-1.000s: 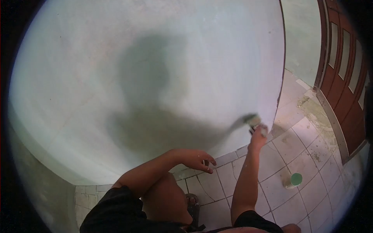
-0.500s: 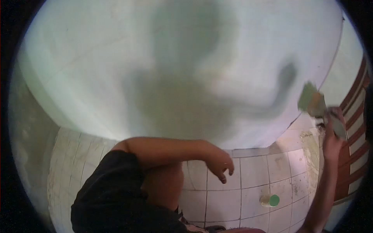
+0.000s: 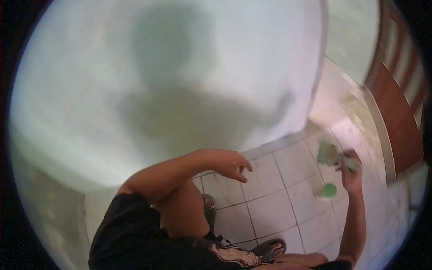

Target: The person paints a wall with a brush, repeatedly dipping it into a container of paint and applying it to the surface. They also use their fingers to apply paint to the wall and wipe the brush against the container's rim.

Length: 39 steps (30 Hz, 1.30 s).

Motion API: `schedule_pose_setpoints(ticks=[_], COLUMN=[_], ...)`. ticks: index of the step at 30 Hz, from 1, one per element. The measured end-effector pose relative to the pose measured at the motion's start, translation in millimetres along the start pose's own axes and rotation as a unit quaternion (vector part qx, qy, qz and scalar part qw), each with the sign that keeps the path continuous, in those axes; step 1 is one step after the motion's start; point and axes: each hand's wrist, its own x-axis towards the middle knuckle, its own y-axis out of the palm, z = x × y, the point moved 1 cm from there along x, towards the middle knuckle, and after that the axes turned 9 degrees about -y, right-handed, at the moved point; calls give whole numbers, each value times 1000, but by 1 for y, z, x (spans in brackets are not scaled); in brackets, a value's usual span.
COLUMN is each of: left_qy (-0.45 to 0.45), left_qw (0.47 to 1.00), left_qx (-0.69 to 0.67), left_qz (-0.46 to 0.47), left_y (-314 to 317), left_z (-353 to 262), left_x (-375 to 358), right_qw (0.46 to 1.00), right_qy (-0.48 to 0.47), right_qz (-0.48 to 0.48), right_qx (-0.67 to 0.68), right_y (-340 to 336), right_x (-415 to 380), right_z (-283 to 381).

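My right hand [image 3: 351, 173] grips the handle of a wide paintbrush [image 3: 333, 156], whose bristles are coated green and point left. Just below the brush, a small container with green paint [image 3: 329, 190] stands on the tiled floor. My left hand [image 3: 234, 165] hangs beyond my bent knee with its fingers loosely curled and apart, holding nothing. Ahead of me rises a pale wall [image 3: 252, 67] that carries my shadow.
White floor tiles [image 3: 270, 213] lie under my sandalled feet [image 3: 272, 247]. At the right stands a reddish-brown wooden piece with slats [image 3: 393, 121]. A yellowish patch [image 3: 357, 110] marks the floor near it.
My right hand has brought the brush down from beside the wall to just above the paint container. The view has turned down and to the right.
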Motion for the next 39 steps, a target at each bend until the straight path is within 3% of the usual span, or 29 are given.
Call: schedule_pose_setpoints(ticks=[2, 4, 7, 14, 15, 16, 18, 19, 22, 25, 26, 33, 36, 39], left_qy=[9, -11, 37, 111, 109, 105, 73, 80, 79, 67, 64, 38, 43, 48], left_qw=[1000, 1000, 997, 966, 973, 978, 991, 993, 986, 965, 950, 958, 951, 950], left_qx=[7, -17, 31, 197, 176, 157, 50, -13, -144, -253, -305, -283, -302, -305], left_qz=[21, -10, -54, 122, 100, 83, 96, 81, 39, -8, -9, -36, -45, -52], left_y=[-7, -11, 7, 19, 25, 33, 56, 71, 125, 172, 178, 193, 189, 189], left_z=[-9, -19, -17, -86, -92, -103, -118, -122, -116, -111, -110, -129, -130, -132], left_x=[6, 17, 40, 102, 115, 131, 167, 186, 240, 279, 285, 298, 300, 304], right_qw=[999, 999, 996, 987, 978, 981, 976, 975, 981, 991, 983, 972, 956, 950], right_qy=[31, 20, 25, 31, -10, 29, 23, 50, 114, 86, 154, 195, 194, 168], right_qz=[-28, -32, -87, -134, -185, -125, -189, -158, -100, -49, -14, 120, 155, 192], right_qx=[18, 10, 14, -82, -94, -148, -107, -146, -119, -95, -99, -52, -157, -181], right_y=[-10, -26, -24, -91, -90, -108, -119, -119, -132, -135, -130, -92, -78, -70], right_x=[1, 3, -5, 9, 6, 1, -12, -19, -35, -61, -56, -80, -78, -77], right_z=[2, 0, -4, 2, 10, 10, 7, 45, 25, -36, -42, -69, -73, -77])
